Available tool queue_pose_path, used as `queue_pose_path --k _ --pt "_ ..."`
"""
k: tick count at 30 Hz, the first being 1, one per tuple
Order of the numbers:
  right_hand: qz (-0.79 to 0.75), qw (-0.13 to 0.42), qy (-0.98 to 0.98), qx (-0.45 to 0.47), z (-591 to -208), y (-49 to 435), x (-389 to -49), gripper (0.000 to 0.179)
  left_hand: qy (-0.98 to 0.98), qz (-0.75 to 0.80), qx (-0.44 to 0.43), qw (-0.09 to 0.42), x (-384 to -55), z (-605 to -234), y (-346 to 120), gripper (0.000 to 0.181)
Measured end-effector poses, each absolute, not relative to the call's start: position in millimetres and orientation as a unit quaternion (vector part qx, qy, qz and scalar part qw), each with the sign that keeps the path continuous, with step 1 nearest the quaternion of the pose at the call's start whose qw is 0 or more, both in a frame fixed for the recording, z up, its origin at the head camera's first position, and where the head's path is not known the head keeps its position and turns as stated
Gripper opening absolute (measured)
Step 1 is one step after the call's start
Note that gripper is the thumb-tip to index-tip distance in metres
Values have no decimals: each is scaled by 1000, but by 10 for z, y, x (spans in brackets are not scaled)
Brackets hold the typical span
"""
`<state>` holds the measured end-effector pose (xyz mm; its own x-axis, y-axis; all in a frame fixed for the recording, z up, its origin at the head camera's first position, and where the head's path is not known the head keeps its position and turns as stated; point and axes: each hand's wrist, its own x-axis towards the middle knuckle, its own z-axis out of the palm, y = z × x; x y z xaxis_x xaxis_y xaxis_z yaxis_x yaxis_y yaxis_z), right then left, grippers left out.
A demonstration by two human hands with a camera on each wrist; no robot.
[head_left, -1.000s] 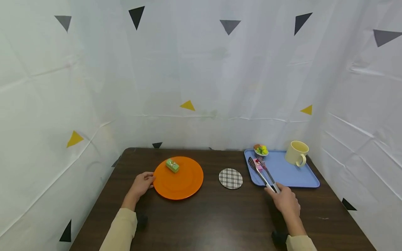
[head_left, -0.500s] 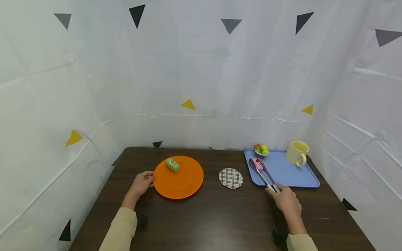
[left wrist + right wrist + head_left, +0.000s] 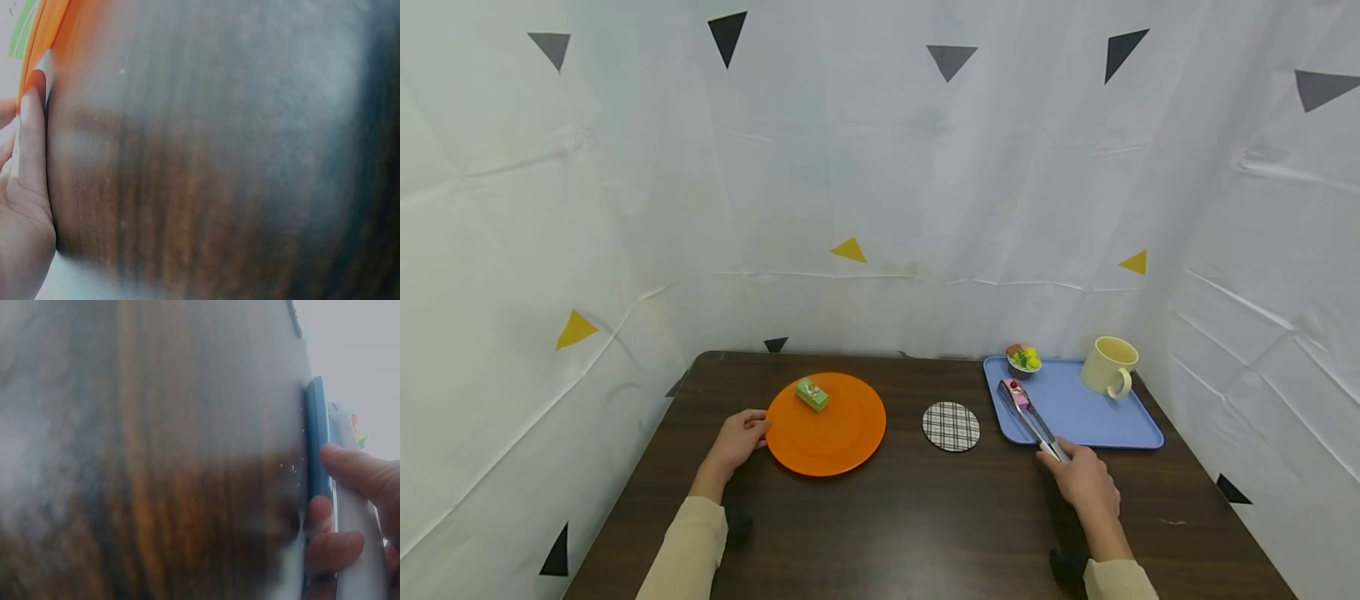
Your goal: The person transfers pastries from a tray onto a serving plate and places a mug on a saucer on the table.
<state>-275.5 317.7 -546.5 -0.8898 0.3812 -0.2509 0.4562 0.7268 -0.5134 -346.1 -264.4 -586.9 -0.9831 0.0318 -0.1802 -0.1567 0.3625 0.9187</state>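
At the lower left of the frame a pale yellow sleeve [image 3: 681, 548] reaches in, and its twin enters at the lower right. Both lie over the dark wooden counter [image 3: 880, 533], whose near part fills the bottom centre.

In the right half, the right hand [image 3: 1086, 485] grips metal tongs [image 3: 1057, 450], with thumb and fingers closed around the handles. Left of centre, the left hand [image 3: 733, 442] holds the edge of an orange plate [image 3: 831, 446], its fingers bent at the rim. A green cake [image 3: 812, 395] sits on the upper left part of that plate. Just right of centre, a round checked coaster [image 3: 951, 427] lies on the counter, between the plate and a blue tray [image 3: 1097, 417].

The tongs slant up and leftward over the tray's near edge, and the pink cake [image 3: 1019, 398] is between their tips at the tray's left side; whether it is raised off the tray cannot be told. Beyond it, a small bowl [image 3: 1024, 367] of food stands at the tray's far left corner. A yellow mug [image 3: 1105, 367] stands upright at the far right. Behind everything hangs a white sheet [image 3: 880, 183] with black, grey and yellow triangles.
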Motion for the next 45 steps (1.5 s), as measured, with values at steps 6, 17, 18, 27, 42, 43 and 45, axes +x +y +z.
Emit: queue_pose_path --k 6,17,18,27,42,43,45 --pt "-291 66 926 229 -5466 3186 -2765 82 820 565 -38 85 -3448 -5851 -2647 47" --pt "-306 81 922 223 -5442 3240 -2754 87 823 559 -41 86 -3459 -5870 -2643 48" --pt "-309 82 921 222 -5442 3248 -2748 89 823 560 -42 86 -3459 -5872 -2643 48" --pt "-309 77 923 215 -5410 3276 -2750 89 820 564 -43 86 -3453 -5865 -2645 48" --pt "-303 92 932 177 -5344 3357 -2753 92 822 562 -41 85 -3454 -5874 -2649 47" --pt "-301 90 933 177 -5345 3357 -2754 92 822 562 -40 85 -3455 -5872 -2648 47" --pt "-296 87 935 177 -5352 3357 -2754 91 821 563 -40 85 -3455 -5872 -2646 47"
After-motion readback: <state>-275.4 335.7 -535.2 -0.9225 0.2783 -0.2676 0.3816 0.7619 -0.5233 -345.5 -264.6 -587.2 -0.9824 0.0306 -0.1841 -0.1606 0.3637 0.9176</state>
